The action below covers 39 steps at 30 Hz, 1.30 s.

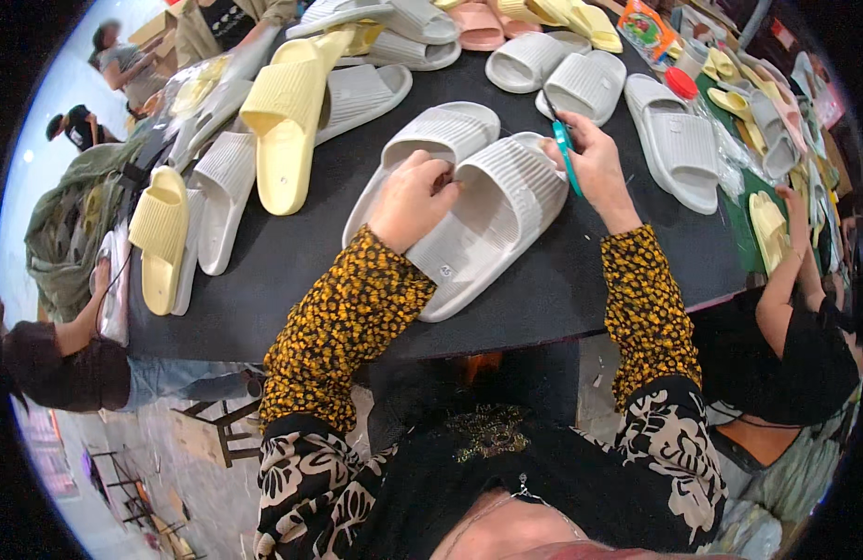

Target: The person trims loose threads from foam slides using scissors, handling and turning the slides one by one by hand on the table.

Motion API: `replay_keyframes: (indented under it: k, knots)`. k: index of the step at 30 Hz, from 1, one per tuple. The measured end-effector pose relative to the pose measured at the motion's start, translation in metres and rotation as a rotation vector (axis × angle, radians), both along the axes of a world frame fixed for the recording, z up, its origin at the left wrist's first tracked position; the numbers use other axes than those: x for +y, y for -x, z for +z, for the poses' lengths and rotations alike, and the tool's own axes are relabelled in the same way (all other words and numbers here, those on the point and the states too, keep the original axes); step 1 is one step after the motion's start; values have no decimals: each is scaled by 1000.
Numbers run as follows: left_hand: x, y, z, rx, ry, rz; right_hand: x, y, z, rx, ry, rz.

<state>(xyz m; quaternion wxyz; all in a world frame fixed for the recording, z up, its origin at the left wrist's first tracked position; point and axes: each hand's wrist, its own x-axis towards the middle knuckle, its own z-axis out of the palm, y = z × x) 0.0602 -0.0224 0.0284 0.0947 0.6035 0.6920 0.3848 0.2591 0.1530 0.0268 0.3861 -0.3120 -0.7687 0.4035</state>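
Two light grey slide sandals lie side by side in front of me, toes pointing away. My left hand (pixel 417 201) is closed at the inner edge of the right-hand sandal (pixel 483 229), its fingertips partly hidden at the strap opening. Its forearm crosses over the left-hand sandal (pixel 447 131). In my right hand (pixel 595 168) is a small tool with a teal handle (pixel 567 154) and a thin dark tip, pointing away from me. That hand is closed round the handle beside the front of the right-hand sandal, fingers near its toe end.
The sandals rest on a black table (pixel 310 289). Around them lie more grey sandals (pixel 679 149), yellow sandals (pixel 296 121) and pink ones (pixel 478 26). A jar with a red lid (pixel 680 82) stands at the far right. Co-workers' arms (pixel 781 280) reach in at both sides.
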Motion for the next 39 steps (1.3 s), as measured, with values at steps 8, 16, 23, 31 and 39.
replay_keyframes:
  k: [8,16,23,31,39]
  knots:
    - [1,-3,1,95,-10,15,-2,1,1,13,53,60]
    - [4,7,11,436,-290,91,7,-6,12,-15,53,213]
    - [-6,28,25,591,-432,311,-13,-9,18,-217,-75,296]
    - [-9,31,29,599,-403,298,-21,-6,29,-288,-188,269]
    - [-9,20,37,653,-447,237,-13,-8,23,-195,-272,268]
